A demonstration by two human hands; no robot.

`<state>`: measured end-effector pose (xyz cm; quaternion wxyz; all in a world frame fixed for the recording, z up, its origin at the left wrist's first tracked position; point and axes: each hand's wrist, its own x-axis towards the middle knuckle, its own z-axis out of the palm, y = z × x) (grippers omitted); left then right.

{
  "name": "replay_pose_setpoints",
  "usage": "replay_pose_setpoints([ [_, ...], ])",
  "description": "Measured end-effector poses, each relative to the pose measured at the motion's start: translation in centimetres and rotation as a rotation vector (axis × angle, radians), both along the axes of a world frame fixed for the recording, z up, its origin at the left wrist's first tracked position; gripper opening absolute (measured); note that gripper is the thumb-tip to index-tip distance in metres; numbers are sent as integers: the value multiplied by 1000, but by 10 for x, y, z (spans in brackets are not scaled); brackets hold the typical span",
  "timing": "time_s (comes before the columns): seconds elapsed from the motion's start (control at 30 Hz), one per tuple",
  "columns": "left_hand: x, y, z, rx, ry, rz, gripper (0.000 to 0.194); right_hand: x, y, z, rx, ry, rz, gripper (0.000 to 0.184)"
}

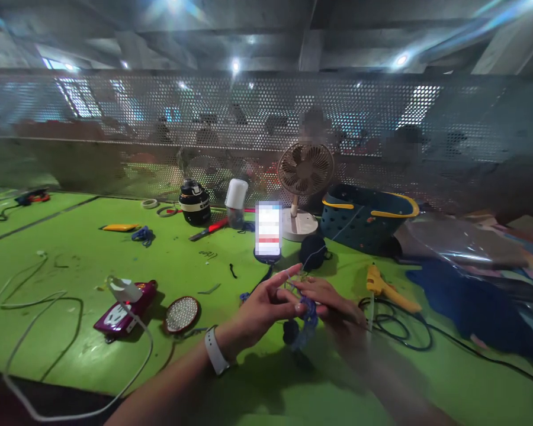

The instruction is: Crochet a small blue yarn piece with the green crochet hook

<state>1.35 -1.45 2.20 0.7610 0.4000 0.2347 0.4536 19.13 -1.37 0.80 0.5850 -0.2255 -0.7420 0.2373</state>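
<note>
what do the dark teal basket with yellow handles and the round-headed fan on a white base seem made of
The basket looks like moulded plastic, faintly shiny, judging by its regular round holes. The fan seems plastic too, from its smooth base, though its thin grille bars could be painted metal.

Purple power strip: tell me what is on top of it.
A white adapter sits on the power strip, with open sockets beside it. The part beneath the adapter is covered.

No text, number or sign is legible. Phone point(268, 229), just left of the fan point(305, 168): screen content pixelated. Black container point(195, 204), farther left of the fan: band marking unreadable.
</note>
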Motion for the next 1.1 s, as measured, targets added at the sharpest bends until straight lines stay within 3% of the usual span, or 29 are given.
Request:
replay_pose_setpoints([
  [0.13,-3,2,5,-15,28,12,73,-2,-1,5,-91,144,31,17],
  [0.33,-6,2,14,28,92,48,63,3,0,-3,-256,233,30,16],
  [0.73,-5,-1,15,79,92,85,47,2,1,-7,-332,279,18,14],
  [1.1,-4,-2,11,74,70,110,49,0,0,-5,-357,319,61,14],
])
